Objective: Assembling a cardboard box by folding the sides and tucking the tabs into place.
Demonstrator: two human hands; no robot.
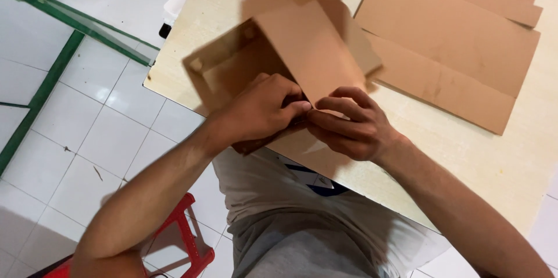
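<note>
Pinching the near corner of a half-folded cardboard box (290,57) over the counter (500,162), left hand (261,109) and right hand (351,124) close fingers on it, its length running toward 11 o'clock.

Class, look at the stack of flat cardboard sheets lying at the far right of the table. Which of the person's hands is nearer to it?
Right. The right hand pinches the half-folded box just beside the flat cardboard sheets; the left hand grips the box farther off.
</note>
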